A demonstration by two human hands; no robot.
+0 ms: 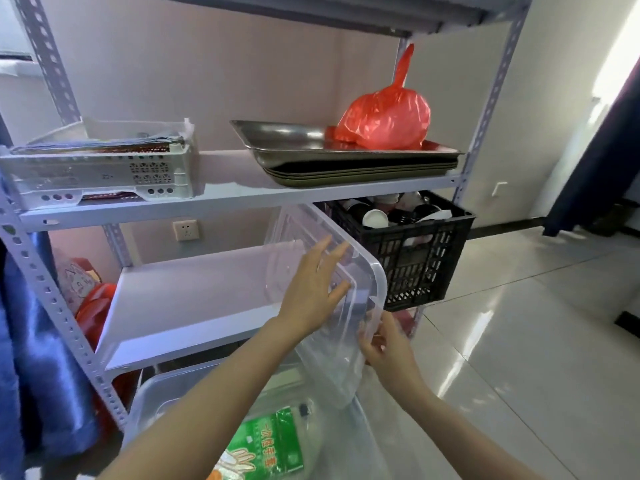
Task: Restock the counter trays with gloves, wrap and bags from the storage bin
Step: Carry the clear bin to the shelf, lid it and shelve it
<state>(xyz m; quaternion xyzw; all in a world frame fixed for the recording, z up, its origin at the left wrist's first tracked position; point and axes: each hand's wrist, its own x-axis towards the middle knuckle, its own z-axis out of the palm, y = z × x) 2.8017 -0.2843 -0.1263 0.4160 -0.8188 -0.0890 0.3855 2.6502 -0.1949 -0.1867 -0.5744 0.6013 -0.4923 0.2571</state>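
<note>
Restocking is only starting: you are holding the lid (363, 271), left hand (311, 289) pressing flat, right hand (388, 344) pinching its edge; glove pack (270, 441) is lying in the storage bin (149, 393).

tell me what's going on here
A person holds the clear lid tilted up above the open storage bin, in front of a shelf rack. The left hand lies flat against the lid's face and the right hand grips its lower edge. A green glove pack lies in the bin.
</note>
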